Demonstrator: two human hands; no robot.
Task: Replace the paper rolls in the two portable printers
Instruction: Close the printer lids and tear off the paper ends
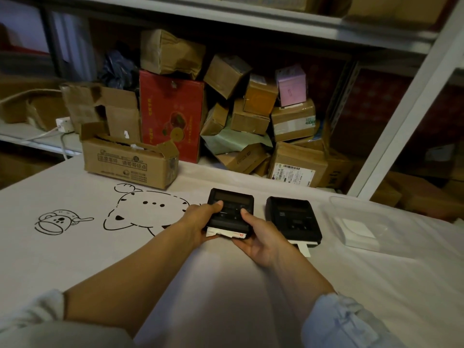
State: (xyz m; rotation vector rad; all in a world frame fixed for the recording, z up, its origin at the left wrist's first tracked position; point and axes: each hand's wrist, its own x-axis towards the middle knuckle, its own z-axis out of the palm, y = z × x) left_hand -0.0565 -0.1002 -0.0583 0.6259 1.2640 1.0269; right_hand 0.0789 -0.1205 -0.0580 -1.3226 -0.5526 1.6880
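Note:
Two black portable printers lie side by side on the white table cover. I hold the left printer (232, 205) with both hands. My left hand (199, 219) grips its left side, thumb on top. My right hand (258, 237) grips its right front corner, thumb on the top face. A white paper strip with red print (232, 234) sticks out of its front. The right printer (292, 219) lies untouched, with a white paper strip (302, 248) hanging from its front. A clear plastic tray (334, 200) at the right holds a white paper stack (357, 231).
An open cardboard box (125, 162) stands at the back left of the table. Behind the table, a metal shelf (426, 94) is piled with many cardboard boxes and a red carton (170, 114). Cartoon drawings (140, 209) mark the cover at the left.

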